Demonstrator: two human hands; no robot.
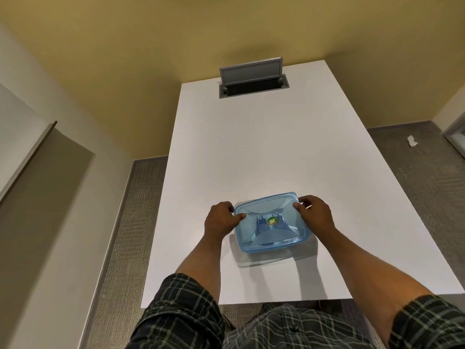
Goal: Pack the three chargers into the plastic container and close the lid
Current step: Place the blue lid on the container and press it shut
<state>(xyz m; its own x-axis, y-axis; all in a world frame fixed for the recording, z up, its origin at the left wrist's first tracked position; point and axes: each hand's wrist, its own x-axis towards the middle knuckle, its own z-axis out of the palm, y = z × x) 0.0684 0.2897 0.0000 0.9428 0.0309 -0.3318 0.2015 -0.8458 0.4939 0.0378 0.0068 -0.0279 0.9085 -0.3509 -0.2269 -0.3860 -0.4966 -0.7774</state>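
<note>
A clear plastic container [264, 256] stands on the white table [264, 152] with its translucent blue lid [270, 222] lying on top. Through the lid I make out the shape of one charger [260, 222] beside a small round sticker; any other chargers are hidden. My left hand [221, 219] grips the lid's left edge, its thumb pressing on top and its fingers curled over the rim. At the far right corner, my right hand [314, 214] grips the lid in the same way.
An open grey cable hatch [253, 80] sits at the table's far end. A scrap of white paper [412, 141] lies on the carpet to the right. Walls stand close on the left.
</note>
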